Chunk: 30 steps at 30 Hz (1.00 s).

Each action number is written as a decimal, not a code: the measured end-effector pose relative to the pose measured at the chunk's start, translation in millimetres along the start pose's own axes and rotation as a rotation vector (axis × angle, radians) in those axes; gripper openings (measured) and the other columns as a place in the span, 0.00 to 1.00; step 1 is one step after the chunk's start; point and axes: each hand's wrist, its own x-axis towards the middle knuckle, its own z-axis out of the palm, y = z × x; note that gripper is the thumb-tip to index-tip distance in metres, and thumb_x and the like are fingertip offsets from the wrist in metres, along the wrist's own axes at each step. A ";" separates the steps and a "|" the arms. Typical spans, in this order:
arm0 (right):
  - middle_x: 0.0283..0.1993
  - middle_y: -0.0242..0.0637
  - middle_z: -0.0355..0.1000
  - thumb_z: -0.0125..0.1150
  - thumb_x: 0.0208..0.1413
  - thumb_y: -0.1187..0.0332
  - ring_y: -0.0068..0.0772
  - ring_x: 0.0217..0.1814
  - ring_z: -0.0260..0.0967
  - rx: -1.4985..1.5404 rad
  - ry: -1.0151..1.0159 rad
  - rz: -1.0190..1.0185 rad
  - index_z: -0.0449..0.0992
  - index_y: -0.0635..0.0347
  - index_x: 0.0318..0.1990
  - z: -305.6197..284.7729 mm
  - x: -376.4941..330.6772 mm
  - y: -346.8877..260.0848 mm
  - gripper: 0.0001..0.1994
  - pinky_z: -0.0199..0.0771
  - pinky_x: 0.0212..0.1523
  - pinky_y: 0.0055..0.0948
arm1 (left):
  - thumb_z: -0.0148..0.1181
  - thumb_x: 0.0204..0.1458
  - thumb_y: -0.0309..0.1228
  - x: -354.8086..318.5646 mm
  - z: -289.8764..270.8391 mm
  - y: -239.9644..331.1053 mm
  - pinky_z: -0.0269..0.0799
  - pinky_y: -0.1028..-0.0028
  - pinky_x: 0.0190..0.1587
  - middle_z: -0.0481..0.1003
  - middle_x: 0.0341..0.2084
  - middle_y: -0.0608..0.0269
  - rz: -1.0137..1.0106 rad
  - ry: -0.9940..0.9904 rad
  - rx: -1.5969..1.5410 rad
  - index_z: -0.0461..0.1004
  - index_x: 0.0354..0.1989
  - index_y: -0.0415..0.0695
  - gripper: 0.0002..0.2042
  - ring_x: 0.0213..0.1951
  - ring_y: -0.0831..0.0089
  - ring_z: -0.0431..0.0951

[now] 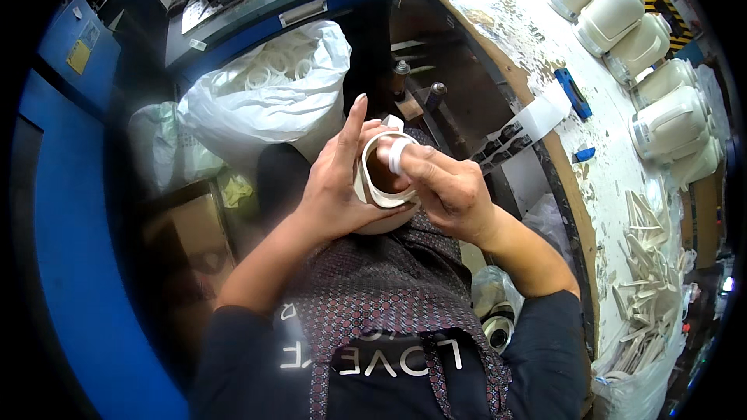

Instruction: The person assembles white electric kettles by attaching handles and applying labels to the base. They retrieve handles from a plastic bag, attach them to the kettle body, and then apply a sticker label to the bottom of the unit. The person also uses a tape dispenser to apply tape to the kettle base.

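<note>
In my lap, above the patterned apron point(389, 284), sits a cream jug body point(381, 225) with its round mouth facing up. My left hand point(334, 183) wraps around its left side, the index finger sticking up. My right hand point(451, 190) pinches a white plastic ring point(397, 155) at the right of the mouth, partly over the opening. The inside of the jug looks brownish. Its lower part is hidden by my hands and the apron.
A white bag point(272, 109) full of pale rings stands ahead on the left. Along the right table point(576, 187) are several cream jugs point(615, 15), a blue tool point(573, 93) and a pile of cream handles point(642, 288). A blue cabinet point(70, 264) stands left.
</note>
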 end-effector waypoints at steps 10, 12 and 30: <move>0.32 0.32 0.74 0.65 0.42 0.70 0.38 0.30 0.75 -0.282 -0.588 -0.026 0.79 0.51 0.34 -15.1 21.4 3.8 0.09 0.75 0.29 0.34 | 0.78 0.31 0.40 -6.7 6.9 6.4 0.71 0.58 0.52 0.77 0.44 0.52 0.182 -0.014 0.137 0.47 0.69 0.35 0.57 0.48 0.54 0.77; 0.29 0.33 0.74 0.65 0.44 0.70 0.39 0.29 0.75 -0.176 -0.614 0.004 0.80 0.52 0.33 -21.9 22.7 2.4 0.07 0.74 0.28 0.34 | 0.78 0.31 0.39 -7.0 3.0 8.9 0.71 0.59 0.53 0.77 0.45 0.53 0.212 -0.067 0.183 0.56 0.63 0.36 0.49 0.48 0.54 0.78; 0.67 0.49 0.57 0.69 0.45 0.62 0.52 0.67 0.57 -0.394 -0.422 -0.099 0.70 0.39 0.60 -1.4 8.7 33.7 0.30 0.63 0.63 0.46 | 0.56 0.59 0.46 31.6 -176.2 -84.6 0.79 0.67 0.45 0.76 0.44 0.56 -0.360 0.455 -0.777 0.71 0.51 0.36 0.24 0.45 0.67 0.78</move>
